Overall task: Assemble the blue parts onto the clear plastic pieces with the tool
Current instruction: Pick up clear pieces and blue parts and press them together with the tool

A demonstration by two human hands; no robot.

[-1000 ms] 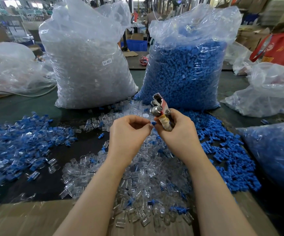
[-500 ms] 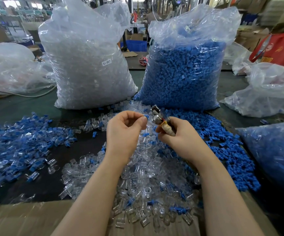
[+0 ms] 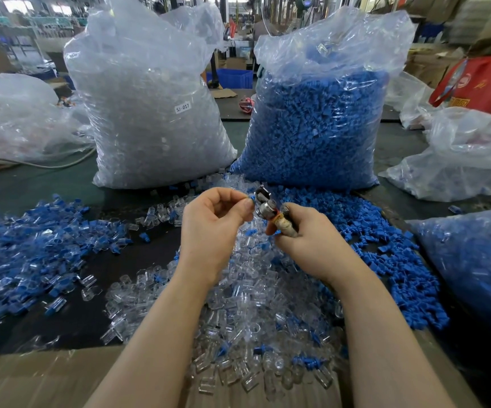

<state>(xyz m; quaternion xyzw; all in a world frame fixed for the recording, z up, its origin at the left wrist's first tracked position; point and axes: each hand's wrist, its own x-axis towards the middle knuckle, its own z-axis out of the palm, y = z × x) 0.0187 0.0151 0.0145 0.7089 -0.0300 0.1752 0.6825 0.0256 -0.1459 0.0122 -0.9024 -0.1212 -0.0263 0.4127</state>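
A small blue part [image 3: 251, 197] is pinched between thumb and forefinger of the left hand [image 3: 213, 231], right beside the metal head of the tool [image 3: 268, 209], which is gripped in the right hand [image 3: 312, 240] above the clear plastic pieces [image 3: 238, 304] heaped on the desk [image 3: 17, 184]

Two hands [image 3: 215, 231], one tool [image 3: 268, 209], two full sacks [image 3: 156, 113].

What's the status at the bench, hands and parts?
Left hand pinches a small blue part at the tool head. Right hand grips the tool. Nothing between them.
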